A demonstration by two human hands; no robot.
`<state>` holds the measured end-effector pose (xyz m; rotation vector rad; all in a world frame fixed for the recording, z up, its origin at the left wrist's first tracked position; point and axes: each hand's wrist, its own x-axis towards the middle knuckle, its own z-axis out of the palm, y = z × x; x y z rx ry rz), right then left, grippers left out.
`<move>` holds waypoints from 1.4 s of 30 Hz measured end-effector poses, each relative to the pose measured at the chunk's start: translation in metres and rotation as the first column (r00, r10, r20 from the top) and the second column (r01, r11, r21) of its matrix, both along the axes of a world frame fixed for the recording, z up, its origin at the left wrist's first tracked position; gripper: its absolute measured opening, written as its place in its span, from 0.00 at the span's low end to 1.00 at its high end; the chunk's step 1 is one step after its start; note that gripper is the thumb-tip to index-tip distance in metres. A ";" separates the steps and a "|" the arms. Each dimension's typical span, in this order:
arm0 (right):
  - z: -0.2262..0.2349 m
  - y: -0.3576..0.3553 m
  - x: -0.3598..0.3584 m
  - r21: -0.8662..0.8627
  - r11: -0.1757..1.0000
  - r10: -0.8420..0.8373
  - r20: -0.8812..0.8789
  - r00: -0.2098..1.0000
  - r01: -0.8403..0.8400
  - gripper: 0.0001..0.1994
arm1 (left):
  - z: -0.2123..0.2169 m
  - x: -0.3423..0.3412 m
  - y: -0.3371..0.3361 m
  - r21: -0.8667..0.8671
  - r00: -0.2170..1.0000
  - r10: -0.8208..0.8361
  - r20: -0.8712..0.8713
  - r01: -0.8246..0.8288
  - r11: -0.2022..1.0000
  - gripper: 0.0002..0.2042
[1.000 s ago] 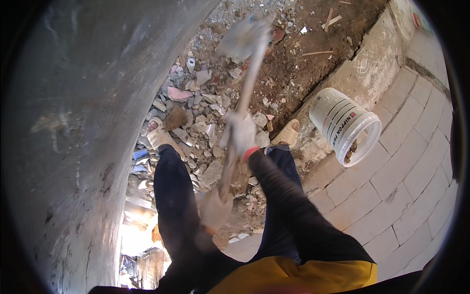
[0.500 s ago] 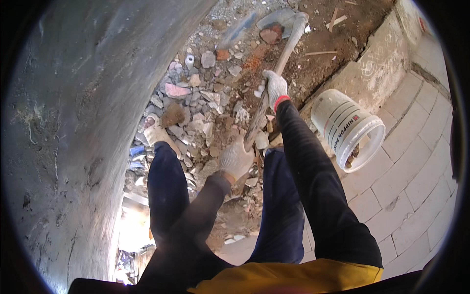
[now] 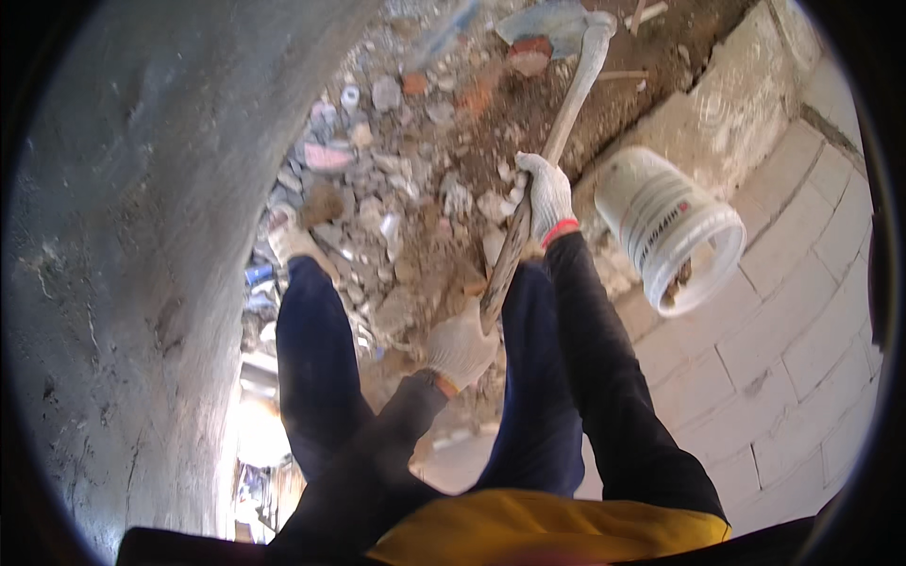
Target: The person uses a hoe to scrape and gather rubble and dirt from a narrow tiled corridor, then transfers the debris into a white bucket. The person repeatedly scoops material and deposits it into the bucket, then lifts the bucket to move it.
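A rough grey concrete wall (image 3: 142, 236) curves along the left; pale paving blocks (image 3: 783, 377) cover the floor right, rubble (image 3: 415, 189) between, daylit.

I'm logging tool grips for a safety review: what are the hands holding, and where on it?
A long-handled shovel: the right hand grips the shaft about midway, and the left hand grips its near end.

A long-handled shovel (image 3: 552, 151) slants from the centre toward one o'clock, its pale wooden shaft dusty, its grey blade resting on rubble with a reddish brick piece.
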<state>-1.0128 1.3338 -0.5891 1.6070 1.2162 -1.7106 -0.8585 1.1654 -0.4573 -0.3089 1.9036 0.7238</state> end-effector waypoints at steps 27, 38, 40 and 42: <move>0.027 -0.114 0.179 0.082 0.745 0.640 0.190 0.744 -0.662 0.14 | 0.117 0.083 -0.068 -0.175 0.493 0.594 0.635 -0.658 0.732 0.19; 0.042 0.038 0.065 0.296 0.946 0.198 -0.197 0.960 -0.134 0.12 | -0.002 0.039 0.043 0.216 0.940 0.246 0.236 -0.298 0.930 0.18; 0.006 0.079 0.016 0.335 0.940 0.156 -0.246 0.957 -0.067 0.09 | -0.069 0.011 0.077 0.230 0.963 0.223 0.153 -0.254 0.939 0.21; -0.016 0.090 0.018 0.344 0.939 0.098 -0.233 0.968 -0.012 0.10 | -0.093 0.021 0.091 0.217 0.978 0.184 0.096 -0.201 0.955 0.21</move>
